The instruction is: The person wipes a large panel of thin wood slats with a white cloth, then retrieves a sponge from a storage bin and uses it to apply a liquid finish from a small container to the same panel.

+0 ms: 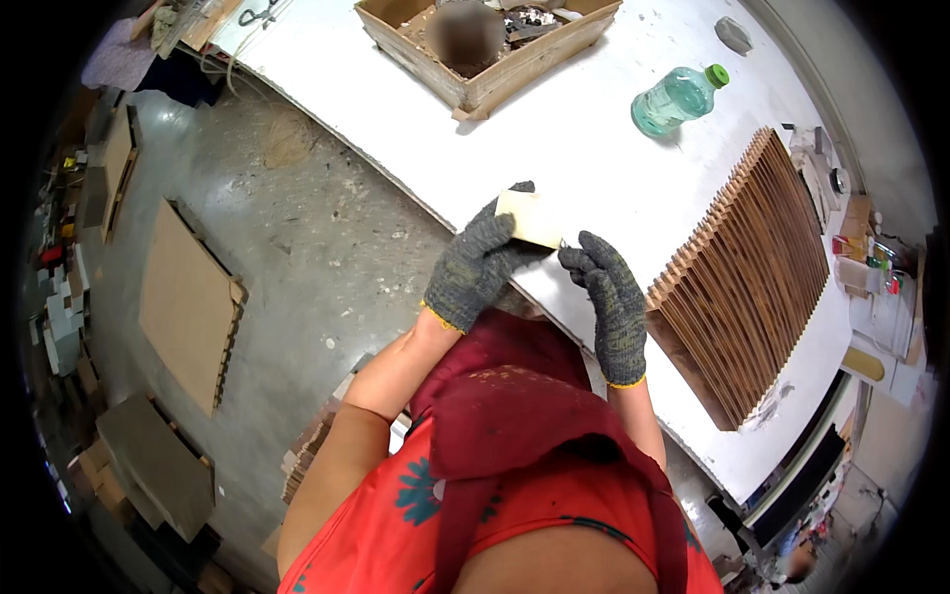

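My left hand [477, 259], in a dark grey knit glove with a yellow cuff, grips a small pale yellow rectangular piece [531, 217] at its left side. The piece looks flat and thin; its material cannot be made out. My right hand [608, 297], gloved the same way, has thumb and forefinger pinched together at the piece's lower right corner. Whatever is between those fingertips is too small to tell. Both hands are above the near edge of the white table [584, 148].
On the table's right lies a stack of brown slatted wood strips [749, 287]. Behind stand a green-capped bottle [678, 101] and a shallow box [534, 57] with dark scraps. A grey lump [733, 36] sits far right. Flat boards [188, 302] are stacked on the floor at left.
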Motion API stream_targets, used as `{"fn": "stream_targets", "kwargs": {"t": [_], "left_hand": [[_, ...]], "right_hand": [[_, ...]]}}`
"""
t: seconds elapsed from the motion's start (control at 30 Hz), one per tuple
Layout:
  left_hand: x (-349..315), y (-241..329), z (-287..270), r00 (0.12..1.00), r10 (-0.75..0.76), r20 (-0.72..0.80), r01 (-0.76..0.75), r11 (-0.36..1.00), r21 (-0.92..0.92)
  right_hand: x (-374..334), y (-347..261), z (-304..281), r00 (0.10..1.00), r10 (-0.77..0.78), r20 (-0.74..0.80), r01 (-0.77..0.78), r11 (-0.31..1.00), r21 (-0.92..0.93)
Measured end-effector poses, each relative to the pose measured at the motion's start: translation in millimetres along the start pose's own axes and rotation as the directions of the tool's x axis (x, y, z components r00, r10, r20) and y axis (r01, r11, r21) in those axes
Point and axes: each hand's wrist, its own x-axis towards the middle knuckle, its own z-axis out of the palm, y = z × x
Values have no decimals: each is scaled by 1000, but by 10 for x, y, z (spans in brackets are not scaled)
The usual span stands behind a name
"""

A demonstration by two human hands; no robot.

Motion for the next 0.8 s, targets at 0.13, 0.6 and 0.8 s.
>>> {"fn": "stream_targets", "kwargs": {"t": [0.13,0.6,0.8], "left_hand": [[42,160,187,960,221,174,-267,530,805],[92,85,558,946,321,52,-210,480,852],[244,59,489,978,208,-28,-88,529,844]], "right_hand": [[129,-94,11,999,-36,-23,36,999,16],[667,53,-233,967,-185,173,171,981,91],[790,-17,-133,982,-50,184,-3,961,278]]}}
